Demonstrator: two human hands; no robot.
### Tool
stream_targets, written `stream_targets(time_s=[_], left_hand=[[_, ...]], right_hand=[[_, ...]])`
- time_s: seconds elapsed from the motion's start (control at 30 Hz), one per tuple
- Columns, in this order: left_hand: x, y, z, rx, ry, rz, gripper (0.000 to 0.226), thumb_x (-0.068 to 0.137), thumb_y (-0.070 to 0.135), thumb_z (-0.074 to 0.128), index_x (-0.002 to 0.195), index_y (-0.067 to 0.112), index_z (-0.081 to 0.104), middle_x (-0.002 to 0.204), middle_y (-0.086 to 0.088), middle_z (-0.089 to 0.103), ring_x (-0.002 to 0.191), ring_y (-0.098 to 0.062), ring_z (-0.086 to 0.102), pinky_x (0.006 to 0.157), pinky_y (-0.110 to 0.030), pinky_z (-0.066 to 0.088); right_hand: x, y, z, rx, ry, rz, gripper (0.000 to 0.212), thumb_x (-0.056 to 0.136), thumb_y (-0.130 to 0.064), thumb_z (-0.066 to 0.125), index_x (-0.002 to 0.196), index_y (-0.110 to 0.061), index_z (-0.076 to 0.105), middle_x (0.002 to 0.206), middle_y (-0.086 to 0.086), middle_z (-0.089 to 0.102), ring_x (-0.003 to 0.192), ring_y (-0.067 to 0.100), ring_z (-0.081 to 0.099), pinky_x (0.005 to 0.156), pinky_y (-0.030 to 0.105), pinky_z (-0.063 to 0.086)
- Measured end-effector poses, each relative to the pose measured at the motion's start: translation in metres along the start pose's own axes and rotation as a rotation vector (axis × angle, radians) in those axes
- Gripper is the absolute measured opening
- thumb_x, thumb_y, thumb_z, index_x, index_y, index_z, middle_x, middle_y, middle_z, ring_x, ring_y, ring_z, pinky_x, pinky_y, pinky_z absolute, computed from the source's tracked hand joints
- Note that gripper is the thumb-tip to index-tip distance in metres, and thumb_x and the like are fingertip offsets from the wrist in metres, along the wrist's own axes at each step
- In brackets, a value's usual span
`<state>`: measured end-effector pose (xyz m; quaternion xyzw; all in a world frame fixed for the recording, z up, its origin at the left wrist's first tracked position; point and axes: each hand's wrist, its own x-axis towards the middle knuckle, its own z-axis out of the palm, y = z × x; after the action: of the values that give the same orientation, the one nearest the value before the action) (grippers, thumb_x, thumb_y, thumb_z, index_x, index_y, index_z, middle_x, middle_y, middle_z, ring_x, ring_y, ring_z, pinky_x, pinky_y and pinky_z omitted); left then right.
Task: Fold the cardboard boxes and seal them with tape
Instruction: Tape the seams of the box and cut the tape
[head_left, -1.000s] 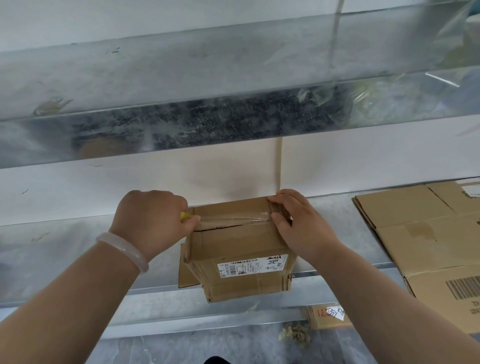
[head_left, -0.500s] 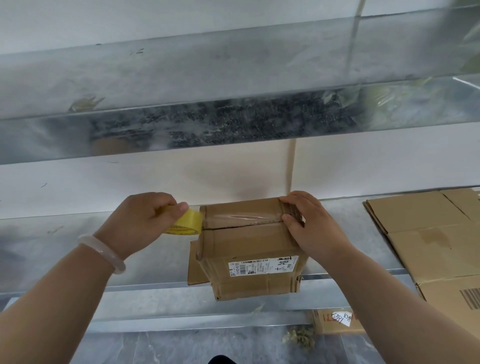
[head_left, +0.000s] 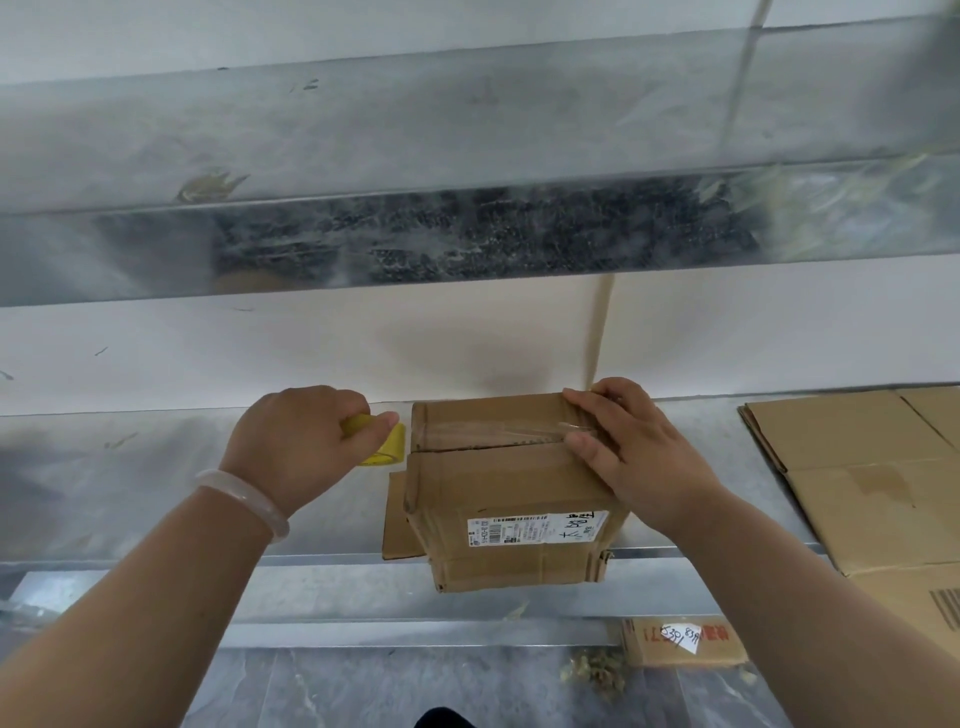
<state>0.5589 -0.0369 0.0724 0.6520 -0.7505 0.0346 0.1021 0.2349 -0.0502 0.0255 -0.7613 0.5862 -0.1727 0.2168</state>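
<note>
A small cardboard box with a white shipping label stands on the front edge of a metal shelf. Clear tape lies across the seam of its closed top flaps. My left hand grips a yellow tape roll just left of the box's top left corner. My right hand rests on the box's right top edge, fingers over the far flap and thumb pressing the tape end down.
Flattened cardboard sheets lie on the shelf at the right. A second metal shelf hangs overhead. On the floor below are a small labelled carton and some scraps. A white wall backs the shelf.
My left hand has pulled the yellow tape roll leftward off the box's top, past its left corner. The right hand has stayed holding the box's right edge.
</note>
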Motion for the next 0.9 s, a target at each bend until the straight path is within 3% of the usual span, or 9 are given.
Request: stream_targets(time_s=[0.07, 0.17, 0.37, 0.67, 0.77, 0.9], left_hand=[[0.001, -0.002, 0.001, -0.012, 0.0, -0.001, 0.055, 0.09, 0.066, 0.029, 0.057, 0.027, 0.048, 0.055, 0.004, 0.052, 0.054, -0.01, 0.051, 0.052, -0.025, 0.036], [0.003, -0.002, 0.002, -0.011, 0.001, 0.002, 0.051, 0.09, 0.063, 0.032, 0.057, 0.027, 0.047, 0.055, 0.005, 0.052, 0.054, -0.01, 0.05, 0.053, -0.026, 0.034], [0.004, -0.001, 0.001, -0.006, -0.021, -0.01, 0.049, 0.091, 0.06, 0.036, 0.055, 0.027, 0.044, 0.055, 0.006, 0.05, 0.054, -0.01, 0.049, 0.053, -0.025, 0.034], [0.003, -0.002, 0.004, 0.043, -0.073, -0.01, 0.052, 0.09, 0.062, 0.037, 0.062, 0.022, 0.054, 0.056, 0.003, 0.055, 0.057, -0.01, 0.053, 0.055, -0.026, 0.034], [0.001, -0.004, 0.012, 0.056, -0.1, 0.003, 0.056, 0.093, 0.06, 0.031, 0.061, 0.019, 0.05, 0.055, 0.001, 0.053, 0.056, -0.011, 0.052, 0.056, -0.027, 0.033], [-0.005, -0.015, 0.022, 0.174, 0.011, 0.084, 0.063, 0.088, 0.064, 0.008, 0.057, 0.023, 0.044, 0.05, 0.005, 0.047, 0.047, -0.007, 0.046, 0.058, -0.028, 0.034]], right_hand=[[-0.001, 0.0, -0.001, -0.021, -0.004, -0.01, 0.075, 0.076, -0.079, 0.034, 0.142, -0.044, 0.035, 0.137, -0.019, 0.026, 0.124, 0.007, 0.038, 0.105, 0.03, 0.035], [-0.001, 0.0, -0.001, -0.03, 0.008, -0.029, 0.085, 0.066, -0.085, 0.046, 0.14, -0.046, 0.035, 0.134, -0.02, 0.026, 0.121, 0.007, 0.039, 0.104, 0.031, 0.038], [-0.001, 0.001, 0.001, 0.028, 0.075, -0.05, 0.075, 0.068, -0.073, 0.064, 0.135, -0.046, 0.046, 0.128, -0.022, 0.031, 0.118, 0.004, 0.041, 0.102, 0.029, 0.04], [0.001, 0.001, 0.002, 0.064, 0.066, -0.027, 0.074, 0.065, -0.074, 0.064, 0.133, -0.049, 0.046, 0.125, -0.027, 0.03, 0.117, 0.001, 0.041, 0.099, 0.03, 0.043], [0.001, 0.001, 0.002, 0.059, 0.063, -0.018, 0.074, 0.066, -0.074, 0.064, 0.133, -0.05, 0.045, 0.127, -0.027, 0.03, 0.118, 0.001, 0.041, 0.099, 0.031, 0.044], [0.0, 0.0, 0.001, 0.049, 0.052, -0.014, 0.074, 0.067, -0.074, 0.062, 0.135, -0.049, 0.044, 0.129, -0.025, 0.03, 0.118, 0.002, 0.041, 0.101, 0.032, 0.044]])
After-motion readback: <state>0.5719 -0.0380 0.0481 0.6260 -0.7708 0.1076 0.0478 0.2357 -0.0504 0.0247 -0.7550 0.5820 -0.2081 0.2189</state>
